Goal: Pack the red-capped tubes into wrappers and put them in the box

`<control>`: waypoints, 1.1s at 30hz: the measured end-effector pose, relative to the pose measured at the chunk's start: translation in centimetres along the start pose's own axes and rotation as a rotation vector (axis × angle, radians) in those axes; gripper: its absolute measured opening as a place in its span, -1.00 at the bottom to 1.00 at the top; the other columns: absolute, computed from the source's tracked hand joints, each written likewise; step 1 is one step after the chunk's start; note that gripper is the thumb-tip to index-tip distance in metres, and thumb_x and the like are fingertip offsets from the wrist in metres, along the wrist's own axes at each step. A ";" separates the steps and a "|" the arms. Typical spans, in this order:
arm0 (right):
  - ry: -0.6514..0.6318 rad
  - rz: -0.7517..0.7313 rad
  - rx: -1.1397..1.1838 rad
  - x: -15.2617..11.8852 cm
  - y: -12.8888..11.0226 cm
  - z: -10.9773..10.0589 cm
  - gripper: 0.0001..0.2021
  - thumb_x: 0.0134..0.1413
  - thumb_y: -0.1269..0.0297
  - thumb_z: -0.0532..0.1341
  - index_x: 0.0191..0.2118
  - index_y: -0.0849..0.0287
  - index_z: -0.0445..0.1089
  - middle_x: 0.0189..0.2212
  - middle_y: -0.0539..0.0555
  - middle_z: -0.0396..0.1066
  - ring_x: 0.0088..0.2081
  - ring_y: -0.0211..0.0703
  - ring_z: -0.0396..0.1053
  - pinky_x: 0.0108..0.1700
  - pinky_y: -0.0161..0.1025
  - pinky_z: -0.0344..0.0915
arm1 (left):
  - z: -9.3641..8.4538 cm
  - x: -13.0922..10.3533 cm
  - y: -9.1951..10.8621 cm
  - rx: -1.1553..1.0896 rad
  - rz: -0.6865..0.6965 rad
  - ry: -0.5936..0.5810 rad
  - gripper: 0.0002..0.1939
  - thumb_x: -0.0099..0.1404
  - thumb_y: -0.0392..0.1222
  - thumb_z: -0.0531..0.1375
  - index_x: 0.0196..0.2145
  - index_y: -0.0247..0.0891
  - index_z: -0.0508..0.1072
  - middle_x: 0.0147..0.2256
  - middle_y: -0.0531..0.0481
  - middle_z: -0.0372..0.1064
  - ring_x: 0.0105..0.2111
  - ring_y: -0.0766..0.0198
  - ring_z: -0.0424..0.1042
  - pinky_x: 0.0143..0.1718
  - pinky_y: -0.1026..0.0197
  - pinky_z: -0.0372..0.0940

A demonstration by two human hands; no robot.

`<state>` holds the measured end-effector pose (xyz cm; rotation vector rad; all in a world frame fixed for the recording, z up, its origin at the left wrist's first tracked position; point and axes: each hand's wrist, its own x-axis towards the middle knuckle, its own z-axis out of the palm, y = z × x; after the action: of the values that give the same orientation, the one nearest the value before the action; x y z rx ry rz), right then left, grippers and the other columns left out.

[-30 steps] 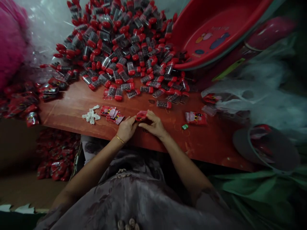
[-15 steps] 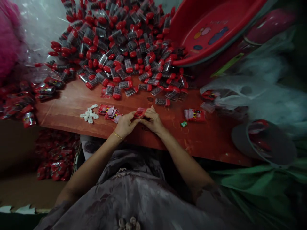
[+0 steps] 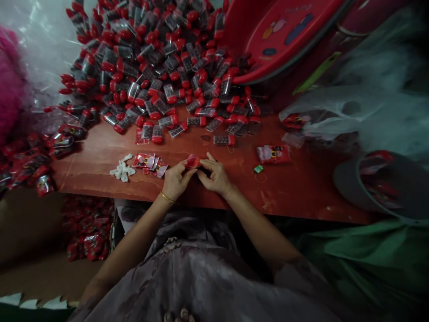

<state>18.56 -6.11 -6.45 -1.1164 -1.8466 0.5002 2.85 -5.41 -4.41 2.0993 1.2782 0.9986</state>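
Note:
Between my hands, just above the front part of the reddish table (image 3: 110, 134), is a small red packet (image 3: 192, 161). My left hand (image 3: 176, 180), with a gold bangle at the wrist, pinches it from the left. The fingers of my right hand (image 3: 215, 175) are bent at its right edge, with the index finger raised. Flat printed red packets (image 3: 150, 163) lie left of my left hand, beside a crumpled white thing (image 3: 122, 168). Right of my hands are another stack of red packets (image 3: 274, 154) and a tiny green packet (image 3: 258, 169).
A big heap of clear containers with red caps (image 3: 161, 67) covers the table's back. A red basin (image 3: 284, 40) leans behind it. Filled red packets (image 3: 25, 163) lie at far left, more (image 3: 89, 228) in a box below. A grey bucket (image 3: 348, 183) and plastic bags (image 3: 335, 107) stand right.
The view has shifted a little. The red packet now stands wider between my hands, and my right hand's fingers have loosened and spread somewhat.

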 end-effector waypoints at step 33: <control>0.039 -0.018 -0.186 0.1 0.0 -1.6 -0.84 0.13 0.34 0.05 -0.33 0.11 0.38 -0.42 0.02 0.47 -0.40 -0.20 0.37 0.22 0.13 0.01 | 0.0 0.1 0.7 0.050 -0.076 -0.053 -0.80 0.23 -0.14 0.16 -0.25 -0.27 0.49 -0.35 -0.07 0.51 -0.38 0.25 0.46 -0.32 0.28 0.31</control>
<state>19.86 -6.20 -5.60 -1.2226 -1.8966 0.2993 3.30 -5.61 -3.88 2.0837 1.3590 0.8811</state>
